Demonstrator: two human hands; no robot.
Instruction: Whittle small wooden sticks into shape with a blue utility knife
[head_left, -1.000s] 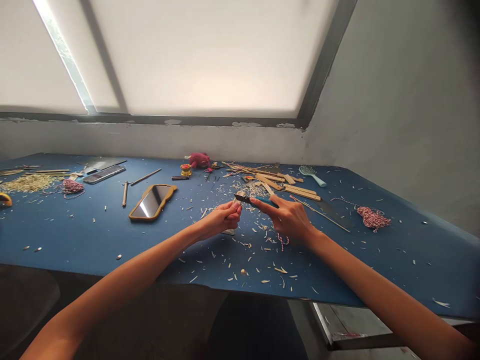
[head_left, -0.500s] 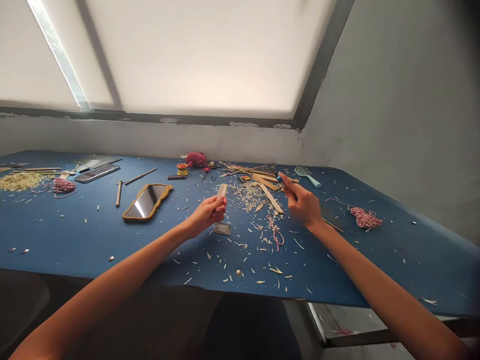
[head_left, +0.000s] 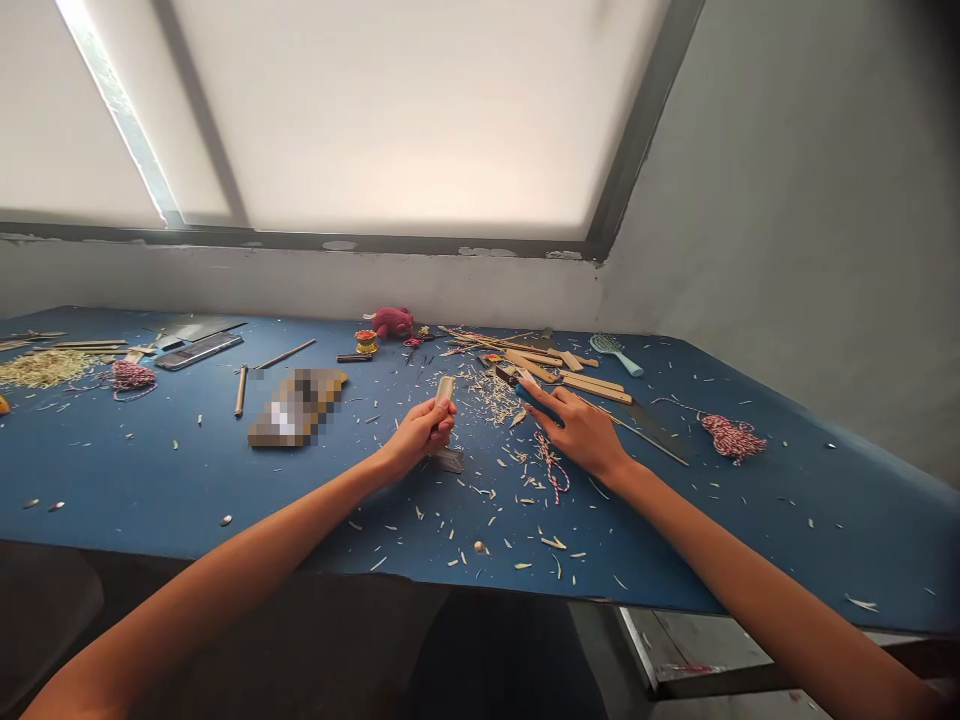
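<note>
Blue-topped table (head_left: 187,490), left to right. Toward the left end lie a heap of pale shavings (head_left: 51,368) and a ball of red-and-white string (head_left: 133,376), then a dark, flat slab-like object (head_left: 199,350). Next come a short stick (head_left: 240,392) and a yellow-edged object (head_left: 296,410), pixelated beyond identification. Near the far edge stands a pink plush toy (head_left: 393,322), beside a small gold pot (head_left: 366,342).

At centre, my left hand (head_left: 416,438) pinches a small flat wooden piece (head_left: 445,389), tilted upward above the table. My right hand (head_left: 589,432) grips a blue-handled knife (head_left: 523,391) over scattered shavings (head_left: 491,398); its dark end is apart from the piece. A looped string (head_left: 553,468) lies just beside that hand, among loose slivers, and wooden strips (head_left: 596,387) lie beyond it. A hairbrush (head_left: 619,355) lies near the far edge; a string bundle (head_left: 733,437) lies toward the right end.
</note>
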